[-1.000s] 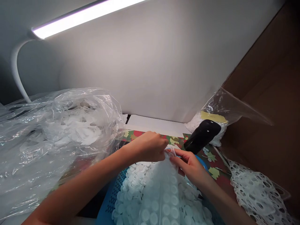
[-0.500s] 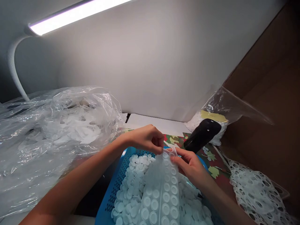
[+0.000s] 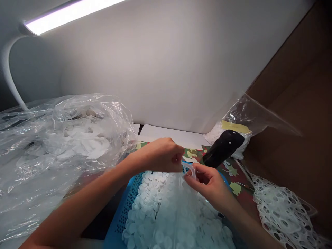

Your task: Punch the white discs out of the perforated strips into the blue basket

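A translucent, flexible sheet with rows of round discs (image 3: 176,204) hangs down over the basket, its lower part blurred by motion. My right hand (image 3: 210,183) is closed on the sheet's top end, pinching it between thumb and fingers. Close beside it, my left hand (image 3: 167,155) is closed with its fingertips at the sheet's upper left corner; the fingertips are partly hidden. Blue shows through an open ring at that end. Below, many loose small white discs (image 3: 149,193) fill the blue perforated plastic basket (image 3: 120,214).
A large clear bag (image 3: 77,138) of white pieces lies at left beneath a lit lamp (image 3: 70,14). Behind my right hand stands a black rounded object (image 3: 223,147), near a clear bag with a yellow label (image 3: 236,127). Perforated white sheets (image 3: 282,211) are piled at right.
The sheet has swung and its lower part is now blurred. My left hand has shifted slightly right and its wrist has turned. An open ring now shows clearly beside my right fingers.
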`<act>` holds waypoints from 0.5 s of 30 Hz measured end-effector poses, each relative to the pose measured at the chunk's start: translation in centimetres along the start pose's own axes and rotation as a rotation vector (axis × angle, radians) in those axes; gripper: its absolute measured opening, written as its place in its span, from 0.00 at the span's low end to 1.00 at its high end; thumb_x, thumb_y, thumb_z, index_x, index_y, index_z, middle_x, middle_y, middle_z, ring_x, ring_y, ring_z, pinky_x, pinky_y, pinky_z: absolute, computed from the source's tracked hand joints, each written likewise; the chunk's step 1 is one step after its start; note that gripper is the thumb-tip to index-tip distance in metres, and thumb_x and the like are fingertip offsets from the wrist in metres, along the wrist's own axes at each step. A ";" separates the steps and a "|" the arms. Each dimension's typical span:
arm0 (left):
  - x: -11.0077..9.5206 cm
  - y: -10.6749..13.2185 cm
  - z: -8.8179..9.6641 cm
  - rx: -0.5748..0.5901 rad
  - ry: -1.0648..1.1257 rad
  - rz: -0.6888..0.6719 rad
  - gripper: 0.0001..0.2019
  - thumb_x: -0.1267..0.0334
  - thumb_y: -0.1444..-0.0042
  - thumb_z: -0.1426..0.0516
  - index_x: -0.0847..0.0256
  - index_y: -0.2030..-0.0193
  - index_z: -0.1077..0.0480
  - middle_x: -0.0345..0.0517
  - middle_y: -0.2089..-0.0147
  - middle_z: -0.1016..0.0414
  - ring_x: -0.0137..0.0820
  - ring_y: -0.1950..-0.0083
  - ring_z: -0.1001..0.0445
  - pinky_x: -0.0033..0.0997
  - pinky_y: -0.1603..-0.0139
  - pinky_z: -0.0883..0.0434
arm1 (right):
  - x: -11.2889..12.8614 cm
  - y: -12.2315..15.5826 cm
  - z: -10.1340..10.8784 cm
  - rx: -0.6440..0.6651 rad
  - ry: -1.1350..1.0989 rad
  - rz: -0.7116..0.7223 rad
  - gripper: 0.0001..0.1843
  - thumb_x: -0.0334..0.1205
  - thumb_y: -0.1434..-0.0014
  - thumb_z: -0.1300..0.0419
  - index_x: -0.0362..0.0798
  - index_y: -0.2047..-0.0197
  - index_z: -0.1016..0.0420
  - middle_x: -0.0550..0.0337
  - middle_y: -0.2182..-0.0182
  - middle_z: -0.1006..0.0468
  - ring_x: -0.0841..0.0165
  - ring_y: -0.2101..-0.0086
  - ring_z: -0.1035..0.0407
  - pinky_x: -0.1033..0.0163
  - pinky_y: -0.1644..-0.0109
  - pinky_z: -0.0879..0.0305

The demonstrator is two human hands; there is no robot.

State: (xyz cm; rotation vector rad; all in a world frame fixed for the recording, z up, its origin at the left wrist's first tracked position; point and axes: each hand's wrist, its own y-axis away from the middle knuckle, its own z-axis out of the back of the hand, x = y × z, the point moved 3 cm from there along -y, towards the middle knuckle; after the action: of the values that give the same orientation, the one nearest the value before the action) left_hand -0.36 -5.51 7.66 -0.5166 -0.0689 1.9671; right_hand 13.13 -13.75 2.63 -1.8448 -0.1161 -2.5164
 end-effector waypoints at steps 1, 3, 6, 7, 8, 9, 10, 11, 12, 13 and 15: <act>0.6 0.0 0.6 -0.024 0.019 0.028 0.04 0.69 0.58 0.47 0.63 0.78 0.31 0.38 0.80 0.30 0.22 0.79 0.38 0.24 0.78 0.42 | -0.2 0.0 -0.1 0.007 -0.002 0.004 0.14 0.43 0.45 0.42 0.47 0.76 0.40 0.68 0.80 0.51 0.74 0.78 0.55 0.68 0.77 0.58; 1.9 0.1 1.8 -0.032 0.063 0.089 0.04 0.70 0.58 0.47 0.64 0.77 0.31 0.38 0.80 0.31 0.21 0.79 0.38 0.23 0.78 0.41 | -0.5 0.0 -0.3 0.026 -0.017 0.006 0.14 0.42 0.45 0.42 0.47 0.77 0.42 0.68 0.79 0.49 0.74 0.77 0.54 0.68 0.76 0.56; 3.3 0.7 3.2 0.032 0.145 0.132 0.04 0.68 0.55 0.46 0.65 0.77 0.31 0.38 0.80 0.31 0.21 0.79 0.38 0.21 0.80 0.42 | -0.5 -0.1 -0.4 0.046 -0.036 0.030 0.12 0.42 0.45 0.43 0.47 0.75 0.40 0.67 0.77 0.46 0.73 0.75 0.50 0.69 0.74 0.52; 3.5 1.0 3.2 0.106 0.174 0.131 0.05 0.68 0.55 0.46 0.65 0.76 0.30 0.38 0.80 0.31 0.21 0.79 0.37 0.21 0.80 0.42 | -0.3 -0.1 -0.4 0.041 -0.039 0.041 0.11 0.42 0.44 0.43 0.47 0.74 0.39 0.66 0.76 0.45 0.73 0.74 0.49 0.69 0.72 0.50; 3.5 1.2 3.0 0.202 0.200 0.126 0.05 0.68 0.54 0.46 0.65 0.74 0.29 0.38 0.79 0.31 0.21 0.79 0.37 0.21 0.80 0.42 | -0.1 -0.2 -0.3 0.032 -0.046 0.051 0.10 0.41 0.44 0.43 0.47 0.73 0.37 0.66 0.75 0.43 0.73 0.73 0.47 0.69 0.71 0.49; 3.5 1.5 2.7 0.291 0.217 0.126 0.05 0.67 0.53 0.45 0.64 0.74 0.28 0.38 0.79 0.30 0.21 0.79 0.36 0.21 0.79 0.42 | 0.1 -0.3 -0.2 0.024 -0.060 0.057 0.09 0.40 0.44 0.44 0.47 0.72 0.36 0.65 0.74 0.41 0.72 0.72 0.45 0.69 0.69 0.47; 3.4 1.7 2.4 0.368 0.226 0.128 0.05 0.67 0.53 0.45 0.63 0.73 0.28 0.38 0.78 0.30 0.21 0.78 0.35 0.21 0.79 0.42 | 0.2 -0.3 -0.1 0.019 -0.078 0.056 0.07 0.40 0.43 0.44 0.47 0.71 0.35 0.65 0.72 0.39 0.72 0.70 0.44 0.69 0.67 0.46; 3.2 1.8 2.0 0.419 0.219 0.132 0.04 0.67 0.53 0.44 0.63 0.74 0.28 0.38 0.78 0.29 0.22 0.78 0.35 0.21 0.80 0.43 | 0.3 -0.4 0.0 0.016 -0.102 0.048 0.06 0.40 0.43 0.44 0.47 0.70 0.34 0.64 0.71 0.37 0.71 0.69 0.43 0.69 0.66 0.45; 2.9 1.9 1.7 0.434 0.198 0.137 0.04 0.67 0.54 0.44 0.63 0.74 0.28 0.38 0.78 0.29 0.22 0.79 0.35 0.21 0.80 0.44 | 0.4 -0.4 0.0 0.014 -0.126 0.035 0.05 0.39 0.43 0.44 0.47 0.69 0.33 0.64 0.71 0.36 0.71 0.69 0.42 0.69 0.65 0.45; 2.6 1.9 1.5 0.426 0.168 0.135 0.04 0.66 0.54 0.44 0.63 0.76 0.29 0.38 0.78 0.29 0.21 0.79 0.36 0.21 0.81 0.46 | 0.3 -0.4 0.1 0.015 -0.146 0.023 0.05 0.39 0.43 0.44 0.47 0.68 0.32 0.63 0.71 0.35 0.71 0.68 0.41 0.69 0.65 0.44; 2.0 1.7 1.1 0.387 0.116 0.111 0.06 0.63 0.52 0.43 0.63 0.76 0.31 0.38 0.78 0.30 0.21 0.81 0.38 0.22 0.82 0.48 | 0.2 -0.4 0.1 0.015 -0.168 0.007 0.05 0.39 0.44 0.43 0.47 0.67 0.31 0.63 0.71 0.35 0.71 0.69 0.41 0.69 0.66 0.44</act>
State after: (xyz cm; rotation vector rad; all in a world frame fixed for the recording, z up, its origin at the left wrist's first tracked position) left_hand -2.93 -4.33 7.55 -0.3835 0.4141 1.9880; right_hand 13.17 -13.32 2.81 -2.0446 -0.1301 -2.3456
